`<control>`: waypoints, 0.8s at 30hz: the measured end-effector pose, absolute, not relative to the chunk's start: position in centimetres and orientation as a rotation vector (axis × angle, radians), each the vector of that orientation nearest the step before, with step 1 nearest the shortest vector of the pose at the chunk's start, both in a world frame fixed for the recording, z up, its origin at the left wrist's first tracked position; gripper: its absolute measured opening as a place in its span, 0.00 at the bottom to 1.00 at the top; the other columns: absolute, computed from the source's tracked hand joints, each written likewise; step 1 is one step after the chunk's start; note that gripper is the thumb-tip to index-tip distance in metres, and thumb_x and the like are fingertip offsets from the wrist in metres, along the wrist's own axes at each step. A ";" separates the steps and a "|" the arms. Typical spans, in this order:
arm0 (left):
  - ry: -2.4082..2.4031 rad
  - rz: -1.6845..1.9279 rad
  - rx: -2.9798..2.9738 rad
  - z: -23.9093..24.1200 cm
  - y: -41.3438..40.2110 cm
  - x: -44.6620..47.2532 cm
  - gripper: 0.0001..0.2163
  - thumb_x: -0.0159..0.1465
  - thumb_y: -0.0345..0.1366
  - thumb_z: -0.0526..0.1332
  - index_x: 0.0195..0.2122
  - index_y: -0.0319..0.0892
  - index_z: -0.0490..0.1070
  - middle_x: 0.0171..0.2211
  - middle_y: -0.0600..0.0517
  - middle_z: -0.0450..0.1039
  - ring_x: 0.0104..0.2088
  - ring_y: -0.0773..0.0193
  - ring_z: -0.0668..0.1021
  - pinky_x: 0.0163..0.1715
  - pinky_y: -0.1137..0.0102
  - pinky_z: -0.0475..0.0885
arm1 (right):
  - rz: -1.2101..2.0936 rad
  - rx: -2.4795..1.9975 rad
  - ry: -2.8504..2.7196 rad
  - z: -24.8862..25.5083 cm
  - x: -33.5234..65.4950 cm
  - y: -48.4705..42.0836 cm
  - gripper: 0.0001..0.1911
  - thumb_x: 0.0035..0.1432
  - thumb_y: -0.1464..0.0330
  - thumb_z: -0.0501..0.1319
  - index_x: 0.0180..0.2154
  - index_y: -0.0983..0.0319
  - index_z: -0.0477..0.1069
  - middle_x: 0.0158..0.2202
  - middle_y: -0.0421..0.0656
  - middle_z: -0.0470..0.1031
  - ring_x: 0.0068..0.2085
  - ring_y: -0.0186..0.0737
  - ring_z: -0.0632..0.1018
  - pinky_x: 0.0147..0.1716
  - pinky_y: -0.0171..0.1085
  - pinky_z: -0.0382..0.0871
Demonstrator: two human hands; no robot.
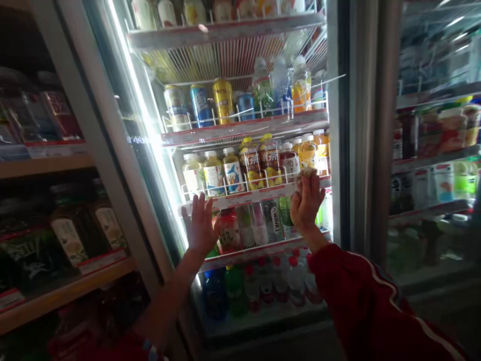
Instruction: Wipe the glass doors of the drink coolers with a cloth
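A lit drinks fridge (340,165) fills the middle of the head view, and faint reflections suggest glass across its front. My left hand (203,228) is raised at the left with its fingers spread; it appears to lie against the glass, level with the lower shelves. My right hand (306,205) is closed on a pale crumpled cloth (307,173), held at the front of the fridge by the middle shelf edge. Behind the hands stand bottles of yellow juice (308,153) and dark iced tea (270,159). Part of the cloth is hidden by my fingers.
Cans (223,100) and bottles fill the shelf above. Water bottles (295,278) stand at the bottom. On the left are wooden shelves (67,293) with large bottles; on the right is another fridge (436,165) with drinks behind a metal frame (376,125).
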State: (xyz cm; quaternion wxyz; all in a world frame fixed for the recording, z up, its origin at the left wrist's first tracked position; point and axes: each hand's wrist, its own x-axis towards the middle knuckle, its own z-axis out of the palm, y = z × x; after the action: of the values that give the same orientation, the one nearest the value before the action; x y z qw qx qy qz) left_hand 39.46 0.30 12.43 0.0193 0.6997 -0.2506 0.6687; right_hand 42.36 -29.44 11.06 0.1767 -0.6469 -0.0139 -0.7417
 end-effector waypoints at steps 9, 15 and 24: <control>-0.711 2.093 2.209 12.0 2.4 39.8 0.29 0.67 0.39 0.54 0.67 0.42 0.44 0.65 0.41 0.52 0.67 0.56 0.49 0.65 0.53 0.38 | -2.059 -1.977 -0.455 11.4 40.7 -20.1 0.28 0.63 0.69 0.48 0.65 0.55 0.50 0.65 0.47 0.56 0.67 0.43 0.54 0.64 0.51 0.42; -0.656 2.030 2.250 11.1 4.8 38.9 0.28 0.66 0.37 0.55 0.66 0.43 0.48 0.65 0.41 0.52 0.67 0.56 0.51 0.65 0.53 0.38 | -2.055 -1.849 -0.276 13.0 41.8 -21.8 0.29 0.63 0.68 0.48 0.65 0.58 0.50 0.67 0.49 0.52 0.66 0.49 0.55 0.62 0.57 0.43; -0.597 1.958 2.297 10.3 6.2 38.7 0.28 0.66 0.36 0.55 0.66 0.43 0.48 0.65 0.39 0.53 0.67 0.55 0.50 0.65 0.51 0.40 | -2.018 -2.081 -0.742 12.4 40.3 -14.2 0.23 0.62 0.69 0.51 0.59 0.57 0.62 0.63 0.45 0.62 0.66 0.43 0.56 0.65 0.52 0.38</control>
State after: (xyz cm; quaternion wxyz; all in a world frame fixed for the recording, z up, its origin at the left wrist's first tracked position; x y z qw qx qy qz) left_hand 38.70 6.15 10.28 0.0322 0.7462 -0.1940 0.6361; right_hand 40.29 -14.15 12.40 0.0746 -0.6936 -0.2472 -0.6726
